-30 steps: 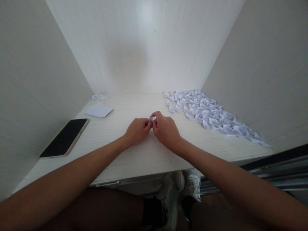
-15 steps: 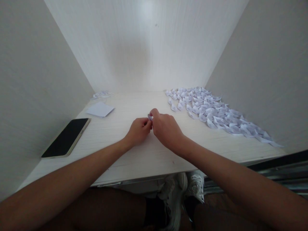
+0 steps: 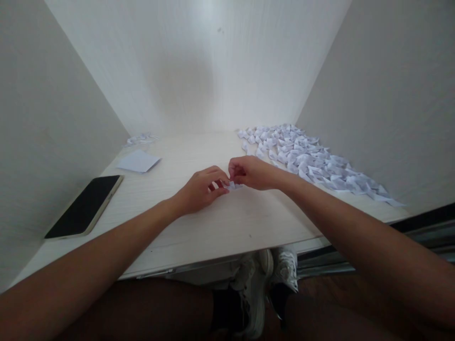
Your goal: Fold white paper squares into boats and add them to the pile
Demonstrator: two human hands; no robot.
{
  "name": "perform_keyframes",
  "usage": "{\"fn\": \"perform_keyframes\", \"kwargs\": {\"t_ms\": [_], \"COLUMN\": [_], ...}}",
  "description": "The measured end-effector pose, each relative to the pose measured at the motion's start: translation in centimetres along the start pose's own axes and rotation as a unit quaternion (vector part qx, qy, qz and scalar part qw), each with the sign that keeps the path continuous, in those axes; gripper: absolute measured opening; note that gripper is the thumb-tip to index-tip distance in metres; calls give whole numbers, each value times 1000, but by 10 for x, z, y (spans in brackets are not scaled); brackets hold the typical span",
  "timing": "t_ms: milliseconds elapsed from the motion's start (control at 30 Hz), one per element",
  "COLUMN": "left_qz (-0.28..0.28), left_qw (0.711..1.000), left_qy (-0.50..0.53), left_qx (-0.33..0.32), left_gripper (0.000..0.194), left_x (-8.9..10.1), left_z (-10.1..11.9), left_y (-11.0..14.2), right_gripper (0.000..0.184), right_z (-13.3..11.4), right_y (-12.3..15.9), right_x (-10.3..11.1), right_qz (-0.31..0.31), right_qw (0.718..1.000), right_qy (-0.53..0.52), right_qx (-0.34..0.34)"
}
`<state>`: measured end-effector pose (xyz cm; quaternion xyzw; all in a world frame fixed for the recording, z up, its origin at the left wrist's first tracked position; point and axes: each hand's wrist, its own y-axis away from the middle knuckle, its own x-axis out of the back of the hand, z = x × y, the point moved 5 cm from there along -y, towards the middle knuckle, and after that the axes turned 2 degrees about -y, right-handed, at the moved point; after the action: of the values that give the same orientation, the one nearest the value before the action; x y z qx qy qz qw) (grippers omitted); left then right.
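Note:
A small white folded paper boat (image 3: 233,185) is between my two hands, low over the tabletop, and fingers cover part of it. My left hand (image 3: 204,190) pinches its left end between thumb and fingertips. From the other side my right hand (image 3: 253,173) has its fingers curled closed on the paper. To the right of my hands lies a large pile of similar folded white paper boats (image 3: 302,156).
A stack of white paper squares (image 3: 138,161) lies at the left, with thin paper strips (image 3: 142,139) behind it. Nearer me is a dark-screened phone (image 3: 85,206). Pale panels wall the white table (image 3: 199,241) at the back and both sides.
My right hand has turned and its forearm has swung higher. My left fingers have spread a little, and the paper now sits lower between the hands. The view has shifted slightly.

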<state>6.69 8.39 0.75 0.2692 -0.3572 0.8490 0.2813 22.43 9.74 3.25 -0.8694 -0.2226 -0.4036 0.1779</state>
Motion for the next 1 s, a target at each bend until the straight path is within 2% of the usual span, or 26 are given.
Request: {"fn": "perform_keyframes", "kwargs": {"t_ms": [33,100,233,300,567,800,1000], "left_qz": [-3,8,57,84,115,132,171], "left_qw": [1000,1000,998,996,992,980,966], "left_qy": [-9,-15,-12,-3,-41,-127,-169], "left_qx": [-6,-3,8,4,-32,-77,-95], "left_gripper": [6,7,7,5,7,11,8], "left_x": [1,3,7,9,11,11,14], "left_z": [1,0,-2,-3,3,13,14], "left_y": [0,-1,-1,0,0,-1,0], "right_gripper": [19,17,5,9,14,13,8], "right_z": [0,-1,-4,-5,-15,-10,-7], "right_y": [0,3,17,25,37,34,35], "right_x": [0,-1,-2,-4,-14,-17,-20], "right_qz": [2,20,88,111,207,239,257], "right_qw": [1000,999,989,983,975,968,964], "right_qy": [-6,-30,-114,-139,-17,-37,-61], "right_qx": [5,21,45,45,78,59,39]}}
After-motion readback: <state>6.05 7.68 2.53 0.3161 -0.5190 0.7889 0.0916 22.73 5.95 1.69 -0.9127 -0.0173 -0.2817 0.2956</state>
